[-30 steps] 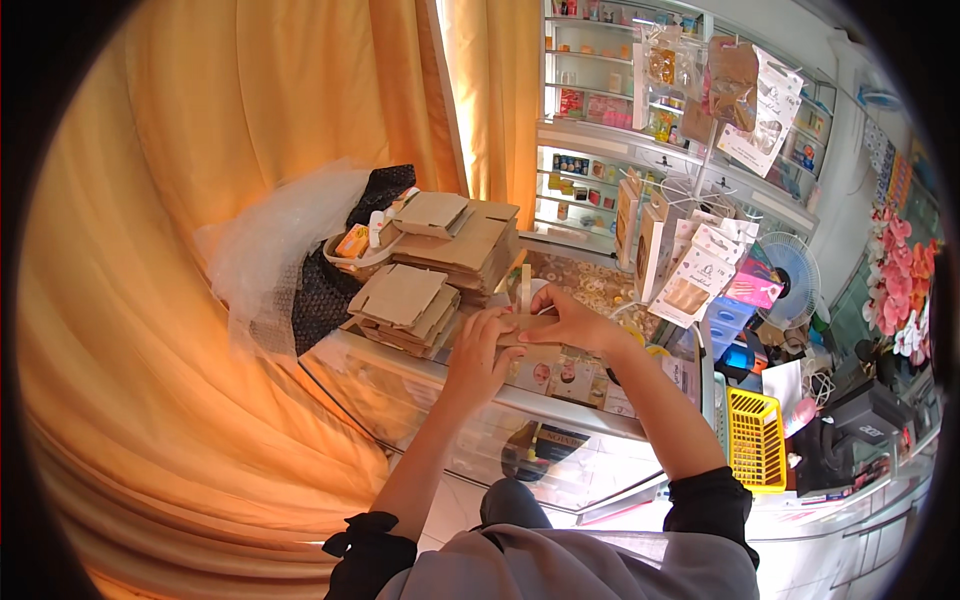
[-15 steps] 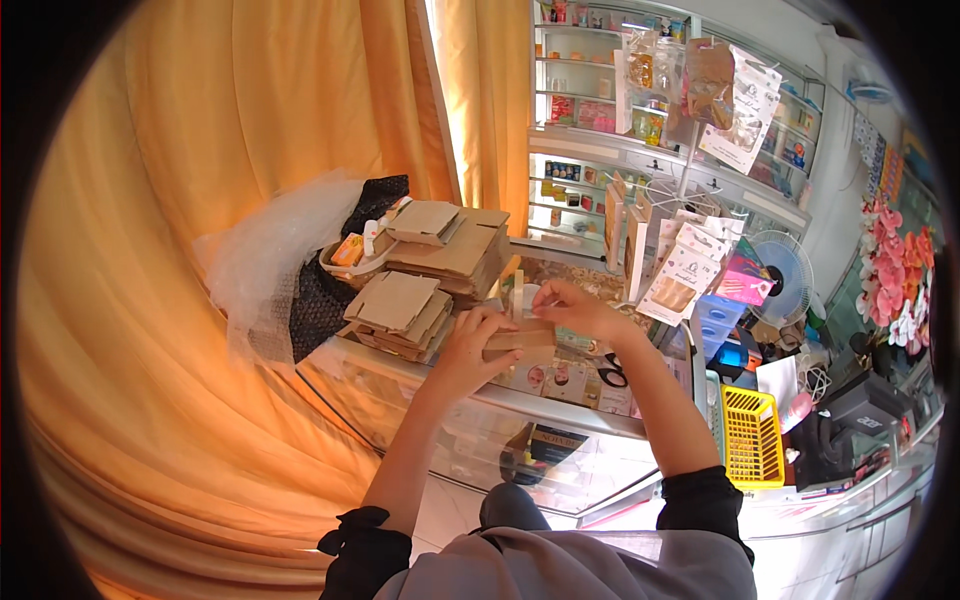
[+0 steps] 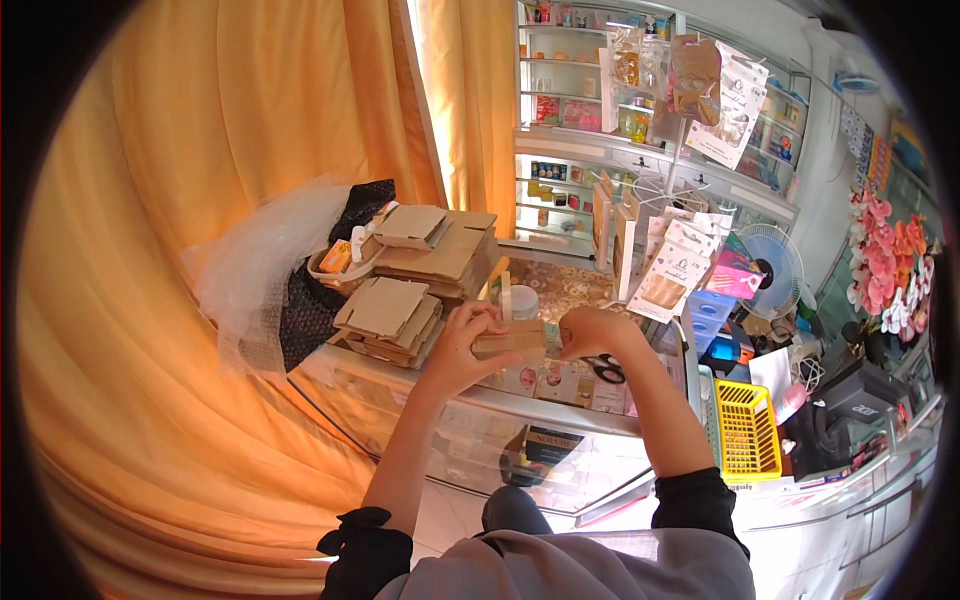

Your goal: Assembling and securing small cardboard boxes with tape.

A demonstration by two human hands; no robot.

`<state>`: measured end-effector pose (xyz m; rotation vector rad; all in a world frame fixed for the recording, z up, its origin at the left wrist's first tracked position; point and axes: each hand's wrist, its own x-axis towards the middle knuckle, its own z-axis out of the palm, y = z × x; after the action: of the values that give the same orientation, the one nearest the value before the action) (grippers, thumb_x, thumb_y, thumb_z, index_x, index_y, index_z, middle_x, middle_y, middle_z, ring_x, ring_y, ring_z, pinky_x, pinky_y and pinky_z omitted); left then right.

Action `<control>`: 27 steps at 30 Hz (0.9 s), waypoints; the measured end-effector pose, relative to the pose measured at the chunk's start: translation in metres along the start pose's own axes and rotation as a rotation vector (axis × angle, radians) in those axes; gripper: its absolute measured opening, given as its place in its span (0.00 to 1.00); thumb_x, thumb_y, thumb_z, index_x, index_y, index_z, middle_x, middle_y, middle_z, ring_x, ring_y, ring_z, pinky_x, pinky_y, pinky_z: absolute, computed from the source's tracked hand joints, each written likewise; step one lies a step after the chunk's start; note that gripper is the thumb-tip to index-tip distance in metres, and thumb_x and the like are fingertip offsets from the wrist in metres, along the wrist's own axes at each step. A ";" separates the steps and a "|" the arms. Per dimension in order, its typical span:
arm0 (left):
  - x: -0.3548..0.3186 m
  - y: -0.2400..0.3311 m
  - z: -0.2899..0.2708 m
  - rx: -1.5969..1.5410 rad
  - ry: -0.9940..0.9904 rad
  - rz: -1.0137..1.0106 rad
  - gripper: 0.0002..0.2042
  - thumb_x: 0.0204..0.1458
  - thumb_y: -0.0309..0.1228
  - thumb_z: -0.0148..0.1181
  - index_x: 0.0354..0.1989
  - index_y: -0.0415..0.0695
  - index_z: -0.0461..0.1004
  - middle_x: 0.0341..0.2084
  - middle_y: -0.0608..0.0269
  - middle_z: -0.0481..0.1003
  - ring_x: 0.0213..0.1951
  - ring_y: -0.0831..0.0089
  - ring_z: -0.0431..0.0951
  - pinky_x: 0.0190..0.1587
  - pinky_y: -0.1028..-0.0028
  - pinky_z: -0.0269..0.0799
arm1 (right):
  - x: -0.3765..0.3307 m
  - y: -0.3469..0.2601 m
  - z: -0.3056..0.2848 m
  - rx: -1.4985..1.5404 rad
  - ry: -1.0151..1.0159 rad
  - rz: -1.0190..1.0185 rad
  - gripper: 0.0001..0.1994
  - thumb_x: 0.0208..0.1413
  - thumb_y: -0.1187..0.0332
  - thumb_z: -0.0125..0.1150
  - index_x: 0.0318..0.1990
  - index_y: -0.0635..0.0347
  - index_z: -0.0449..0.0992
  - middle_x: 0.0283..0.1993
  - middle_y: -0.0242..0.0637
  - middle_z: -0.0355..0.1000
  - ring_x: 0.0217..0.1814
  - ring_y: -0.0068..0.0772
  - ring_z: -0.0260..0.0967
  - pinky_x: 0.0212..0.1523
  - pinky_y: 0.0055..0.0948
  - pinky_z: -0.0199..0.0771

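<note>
My left hand (image 3: 465,350) grips a small brown cardboard box (image 3: 522,341) on the glass counter, its thumb along the near side and its fingers over the far left. Just right of the box, my right hand (image 3: 597,331) points down with curled fingers. Its fingertips come together low beside the box's right end; whatever they pinch, if anything, is hidden. Black-handled scissors (image 3: 607,369) lie below that hand. Behind the box stand a round white-lidded tub (image 3: 524,302) and an upright yellowish strip (image 3: 504,296).
Flattened cardboard boxes are stacked at left, a small pile (image 3: 385,318) before a larger one (image 3: 440,255). A small basket (image 3: 342,268) and bubble wrap (image 3: 265,260) sit beside them. On the right are a display stand (image 3: 677,165), a yellow basket (image 3: 748,430) and a fan (image 3: 775,270).
My right hand has moved from above the tub, down and to the right, to the box's right end. The tub's lid now shows. My left hand stays on the box.
</note>
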<state>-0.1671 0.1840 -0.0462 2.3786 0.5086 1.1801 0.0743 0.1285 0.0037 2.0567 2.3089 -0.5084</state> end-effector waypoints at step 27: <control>0.001 -0.001 0.008 -0.047 0.047 -0.015 0.16 0.40 0.31 0.73 0.35 0.40 0.73 0.44 0.61 0.65 0.49 0.65 0.68 0.52 0.70 0.66 | 0.016 0.016 0.005 0.489 0.577 -0.041 0.13 0.62 0.60 0.50 0.43 0.61 0.65 0.26 0.40 0.72 0.22 0.28 0.67 0.27 0.29 0.68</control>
<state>-0.1601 0.1837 -0.0502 2.3088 0.5072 1.2299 0.0868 0.1445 -0.0088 2.6766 2.7541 -0.5923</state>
